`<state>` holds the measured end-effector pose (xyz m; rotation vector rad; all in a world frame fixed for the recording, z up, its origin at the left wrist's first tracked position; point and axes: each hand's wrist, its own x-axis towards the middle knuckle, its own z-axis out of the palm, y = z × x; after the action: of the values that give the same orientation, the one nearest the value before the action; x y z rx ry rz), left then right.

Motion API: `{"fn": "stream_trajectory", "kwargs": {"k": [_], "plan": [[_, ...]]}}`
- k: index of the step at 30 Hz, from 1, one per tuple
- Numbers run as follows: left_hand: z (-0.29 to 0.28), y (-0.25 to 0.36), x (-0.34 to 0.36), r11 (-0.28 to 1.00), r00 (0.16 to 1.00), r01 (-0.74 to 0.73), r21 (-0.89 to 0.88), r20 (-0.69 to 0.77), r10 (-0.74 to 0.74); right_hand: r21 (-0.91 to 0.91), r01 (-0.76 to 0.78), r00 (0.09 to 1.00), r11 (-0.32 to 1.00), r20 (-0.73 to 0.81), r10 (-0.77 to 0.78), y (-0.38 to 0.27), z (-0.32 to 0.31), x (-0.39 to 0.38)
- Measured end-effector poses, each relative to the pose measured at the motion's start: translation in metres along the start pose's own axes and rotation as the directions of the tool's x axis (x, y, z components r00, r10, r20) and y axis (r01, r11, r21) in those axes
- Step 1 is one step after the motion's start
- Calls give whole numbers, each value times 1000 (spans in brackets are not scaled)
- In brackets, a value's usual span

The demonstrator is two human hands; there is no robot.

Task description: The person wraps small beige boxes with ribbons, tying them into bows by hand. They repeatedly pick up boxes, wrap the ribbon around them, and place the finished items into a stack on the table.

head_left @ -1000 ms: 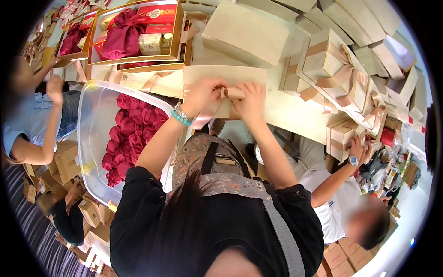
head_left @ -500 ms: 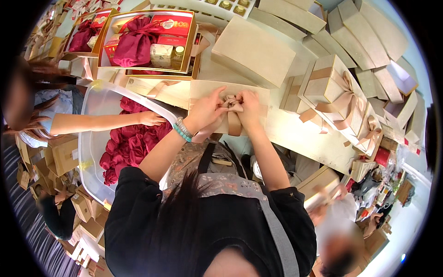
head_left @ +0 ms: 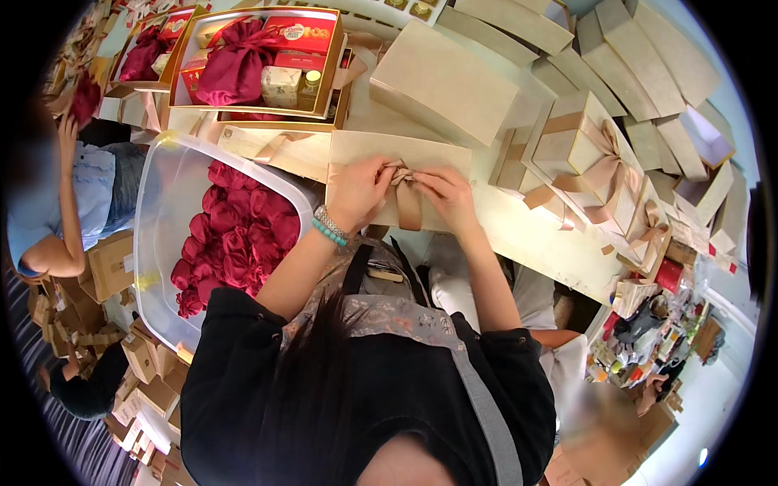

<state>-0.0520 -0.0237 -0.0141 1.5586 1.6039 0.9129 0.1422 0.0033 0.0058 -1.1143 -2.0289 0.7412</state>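
Hands now lower in view than half a second ago: left hand (head_left: 359, 193) and right hand (head_left: 447, 197) both pinch the tan ribbon bow (head_left: 403, 180) atop the flat beige gift box (head_left: 399, 178) at the table (head_left: 535, 243) edge. Left, a clear bin (head_left: 166, 202) holds red pouches (head_left: 235, 239); ribboned boxes (head_left: 583, 154) crowd right. A co-worker's arm, formerly reaching over the bin, is gone.
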Motion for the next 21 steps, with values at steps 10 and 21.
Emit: {"fn": "stream_trajectory", "kwargs": {"k": [10,21], "plan": [[-17,-4,-15,874,957,78,479,-283,69,-84,-459,881,884,-170,441,21,-2,-15],[-32,5,0,642,883,321,-696,-25,-469,368,-543,730,755,-239,641,26,13,-27]]}}
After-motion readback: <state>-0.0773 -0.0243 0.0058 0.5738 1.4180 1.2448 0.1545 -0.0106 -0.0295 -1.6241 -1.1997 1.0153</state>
